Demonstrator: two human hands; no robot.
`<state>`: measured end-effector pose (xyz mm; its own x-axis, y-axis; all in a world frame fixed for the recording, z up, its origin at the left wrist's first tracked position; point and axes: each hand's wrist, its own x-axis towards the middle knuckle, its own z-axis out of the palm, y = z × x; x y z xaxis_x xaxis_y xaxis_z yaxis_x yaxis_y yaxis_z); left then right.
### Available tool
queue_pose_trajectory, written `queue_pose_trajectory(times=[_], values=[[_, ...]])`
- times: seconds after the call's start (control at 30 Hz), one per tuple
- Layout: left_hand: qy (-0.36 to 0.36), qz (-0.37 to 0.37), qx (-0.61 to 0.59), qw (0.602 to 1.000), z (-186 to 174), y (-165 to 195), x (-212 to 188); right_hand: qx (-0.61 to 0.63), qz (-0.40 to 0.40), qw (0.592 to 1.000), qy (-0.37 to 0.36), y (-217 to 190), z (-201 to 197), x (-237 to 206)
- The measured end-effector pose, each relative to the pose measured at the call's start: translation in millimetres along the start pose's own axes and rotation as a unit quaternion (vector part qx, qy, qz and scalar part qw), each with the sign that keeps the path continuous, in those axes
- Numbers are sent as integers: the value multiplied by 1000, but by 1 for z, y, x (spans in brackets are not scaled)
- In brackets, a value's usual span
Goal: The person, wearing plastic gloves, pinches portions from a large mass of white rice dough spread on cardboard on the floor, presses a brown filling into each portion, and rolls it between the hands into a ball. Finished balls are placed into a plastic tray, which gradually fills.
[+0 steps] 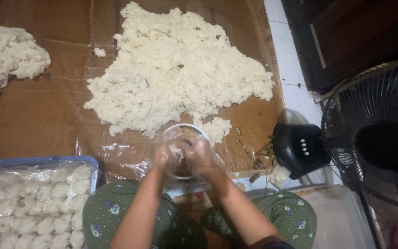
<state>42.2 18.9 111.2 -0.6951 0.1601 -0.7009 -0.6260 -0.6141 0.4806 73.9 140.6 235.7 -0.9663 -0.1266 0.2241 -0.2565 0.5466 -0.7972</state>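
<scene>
My left hand (164, 156) and my right hand (200, 154) wear thin clear plastic gloves and are pressed together over a small white bowl (194, 127) holding brownish filling. Between the palms sits a small lump of white rice (178, 151), gripped by both hands; motion blur hides the fingers' exact shape. Just beyond the bowl spreads a big heap of cooked white rice (176, 69) on brown cardboard covered with clear plastic.
A blue tray (61, 160) lined with plastic holds several shaped rice balls at lower left. Another rice pile (5, 57) lies at far left. A black standing fan (374, 138) and a clear plastic lid (337, 216) are at right. My knees in green floral cloth (111, 210) are below.
</scene>
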Motion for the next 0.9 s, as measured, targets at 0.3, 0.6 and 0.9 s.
queue_pose_trajectory(times=[0.3, 0.6, 0.9], values=[[-54, 156, 120, 979, 8, 20, -17, -165, -145, 976, -10, 0, -5, -2], [-87, 63, -83, 991, -16, -8, 35, 205, 36, 978, -21, 11, -13, -12], [-65, 143, 58, 986, -20, -10, 27, -263, -143, 951, -79, -1, 35, -10]])
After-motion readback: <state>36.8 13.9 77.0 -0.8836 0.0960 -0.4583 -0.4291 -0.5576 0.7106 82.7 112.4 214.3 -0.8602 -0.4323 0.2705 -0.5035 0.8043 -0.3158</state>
